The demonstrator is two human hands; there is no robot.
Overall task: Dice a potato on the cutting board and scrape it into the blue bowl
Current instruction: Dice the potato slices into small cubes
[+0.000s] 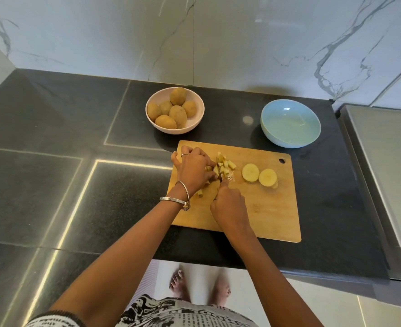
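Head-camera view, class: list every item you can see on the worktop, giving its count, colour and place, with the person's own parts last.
Wooden cutting board: one, light brown, near front edge of the dark stone worktop.
Diced potato pieces: a small pile, pale yellow, on the board's left part.
Round potato slices: at least two, pale yellow, right of the dice.
Kitchen knife: one, blade mostly hidden, among the dice.
Blue bowl: one, light blue, nothing in it, behind the board to the right.
Pink bowl: one, behind the board to the left.
Whole unpeeled potatoes: six, brown, in the pink bowl.
Left hand: steadies the potato, wears bangles.
Right hand: grips the knife.
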